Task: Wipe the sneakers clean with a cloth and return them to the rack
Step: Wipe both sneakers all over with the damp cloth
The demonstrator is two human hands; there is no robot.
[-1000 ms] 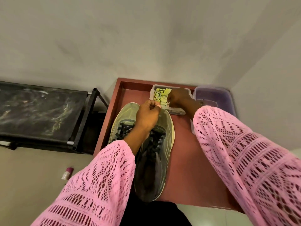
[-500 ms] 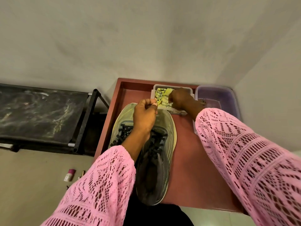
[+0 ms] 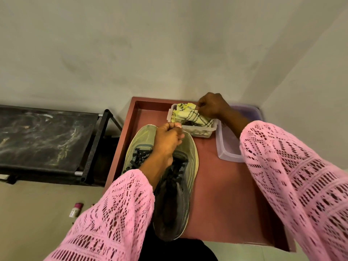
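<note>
The right hand (image 3: 211, 106) pinches the cloth (image 3: 190, 115) over the clear tub (image 3: 203, 129) at twelve o'clock on the worktop (image 3: 222, 194); the left hand (image 3: 168, 139) is curled over the sneakers' (image 3: 175, 194) toes, pinching what looks like a cloth corner. The sneakers lie side by side at the worktop's nine o'clock side, heels overhanging its near edge. A sharp tug could tip the tub, and pressing down near the heels might send the pair off the edge.

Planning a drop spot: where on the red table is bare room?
Free: table right of the sneakers, below the purple tub; also the far-left corner beside the clear box. Crowded: far edge, where box, tub, cloth and both hands cluster.
</note>
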